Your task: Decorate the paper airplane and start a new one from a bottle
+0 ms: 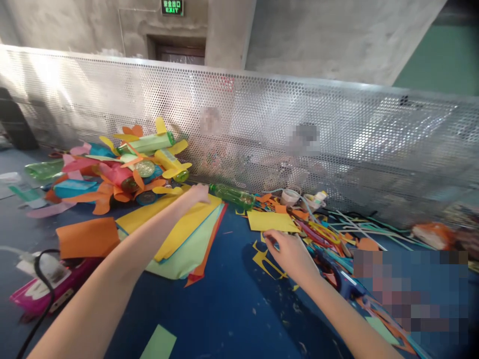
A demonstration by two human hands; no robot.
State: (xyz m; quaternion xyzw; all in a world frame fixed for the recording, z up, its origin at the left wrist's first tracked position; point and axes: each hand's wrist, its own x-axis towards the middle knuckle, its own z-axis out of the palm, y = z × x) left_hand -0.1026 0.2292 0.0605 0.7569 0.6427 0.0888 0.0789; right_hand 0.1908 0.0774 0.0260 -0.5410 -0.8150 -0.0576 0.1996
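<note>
My left hand (199, 193) reaches out over the far edge of a stack of yellow paper (187, 227). Its curled fingers meet the neck end of a clear green plastic bottle (232, 196) that lies on its side; the fingertips are partly hidden. To the right, my right hand (287, 248) hovers with loosely bent fingers, thumb and forefinger apart, nothing visible between them. Just beyond it is a yellow paper rectangle (272, 221), its near edge close to my fingertips. Yellow paper offcuts (266, 262) lie below that hand.
Paper-decorated bottles (145, 143) are heaped at left. Nearby sit an orange sheet (88, 238) and a pink device (41, 294) with a black cable (45, 279). Scraps and strips (322, 234) and a white cup (290, 196) lie right. A perforated metal panel (254, 129) stands behind.
</note>
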